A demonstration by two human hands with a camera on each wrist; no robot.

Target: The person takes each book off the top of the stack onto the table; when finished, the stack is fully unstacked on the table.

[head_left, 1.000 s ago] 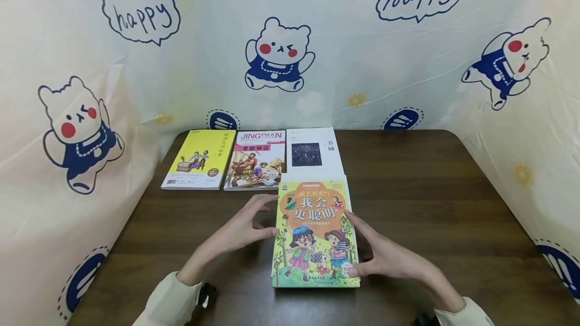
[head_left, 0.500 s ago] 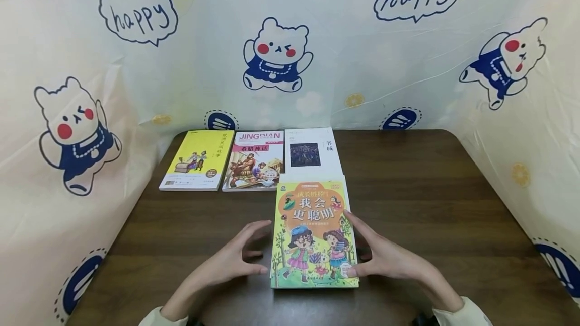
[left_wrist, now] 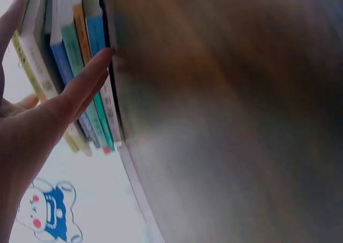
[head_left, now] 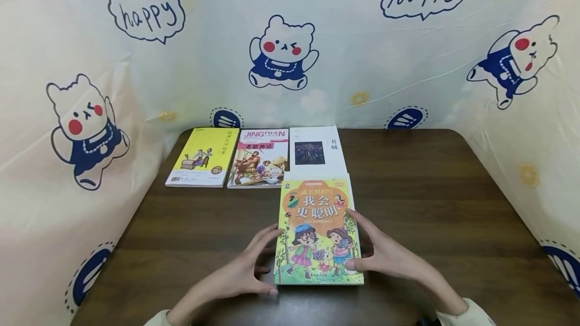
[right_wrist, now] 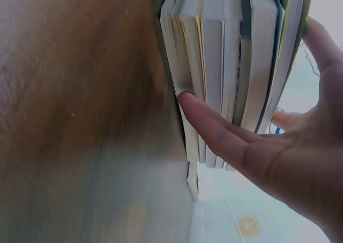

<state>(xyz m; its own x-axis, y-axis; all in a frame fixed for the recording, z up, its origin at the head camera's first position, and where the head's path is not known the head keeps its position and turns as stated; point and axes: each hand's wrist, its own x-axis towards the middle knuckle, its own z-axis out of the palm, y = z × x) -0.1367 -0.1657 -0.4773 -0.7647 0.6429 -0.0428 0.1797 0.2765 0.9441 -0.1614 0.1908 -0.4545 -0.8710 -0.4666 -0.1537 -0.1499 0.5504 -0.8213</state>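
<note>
A stack of several books stands at the front middle of the table. On top lies a children's book (head_left: 319, 235) with a yellow-green and orange cover showing two cartoon girls. My left hand (head_left: 246, 270) is spread beside the stack's left side, its index fingertip at the top book's edge and its thumb near the front left corner. In the left wrist view its fingers reach along the colored spines (left_wrist: 72, 55). My right hand (head_left: 389, 253) lies along the right side, thumb at the cover's lower right edge. In the right wrist view its extended fingers lie against the page edges (right_wrist: 214, 66).
Behind the stack three books lie flat in a row: a yellow one (head_left: 204, 157), a pink-and-white one (head_left: 258, 157) and a white one (head_left: 333, 165), partly overlapped by the stack in the head view. A curtain (head_left: 344, 39) with printed bears surrounds the dark wooden table (head_left: 430, 200).
My left hand first drew back from the stack's left side toward me, then came back in lower down, near the front corner. The right hand and the books stay put.
</note>
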